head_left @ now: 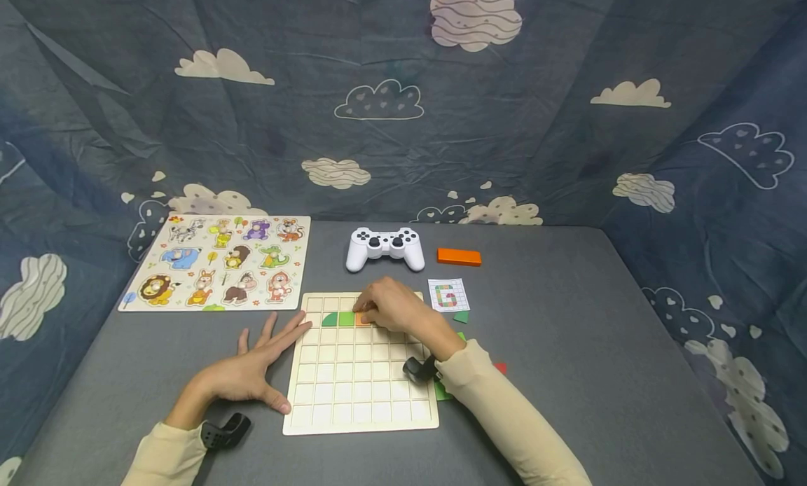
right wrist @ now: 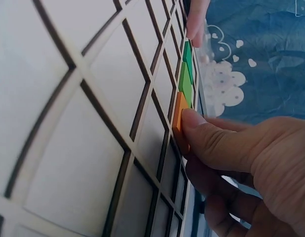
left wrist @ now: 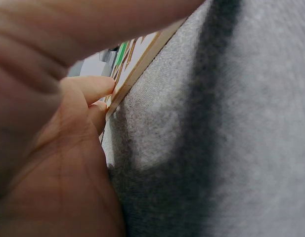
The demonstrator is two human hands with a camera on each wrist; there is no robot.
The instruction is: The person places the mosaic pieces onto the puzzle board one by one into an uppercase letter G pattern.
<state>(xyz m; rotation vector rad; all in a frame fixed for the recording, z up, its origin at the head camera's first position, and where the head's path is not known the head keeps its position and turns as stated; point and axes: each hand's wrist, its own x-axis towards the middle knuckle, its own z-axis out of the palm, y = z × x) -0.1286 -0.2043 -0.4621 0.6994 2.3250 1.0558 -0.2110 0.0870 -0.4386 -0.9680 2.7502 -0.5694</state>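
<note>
Gridded board, pale wood with a plain rim, lies flat, its smooth square cells parted by raised, dark-edged ribs. The left hand spreads its fingers at the board's left side, fingertips near the upper corner and thumb by the lower one, gripping nothing. The right hand pinches a thin, flat orange tile between thumb and fingers at the second row, fourth cell from the left; whether it is fully seated is hard to tell behind the fingers. Just beside it sit a square light green tile and then a quarter-round dark green tile.

Behind hangs a creased blue cloth printed with clouds, over a grey, fabric-like tabletop. The cream right sleeve crosses the board's lower right, hiding some of what lies there. At upper left rests a glossy animal puzzle; beyond the board sits a white game controller. A black device is strapped to each wrist. Right of the board's top corner lie a white card with a ring of coloured squares and, farther back, an orange block. Smallest are loose pieces: a green one under the card's edge, others partly covered by the right arm, one of them red.
</note>
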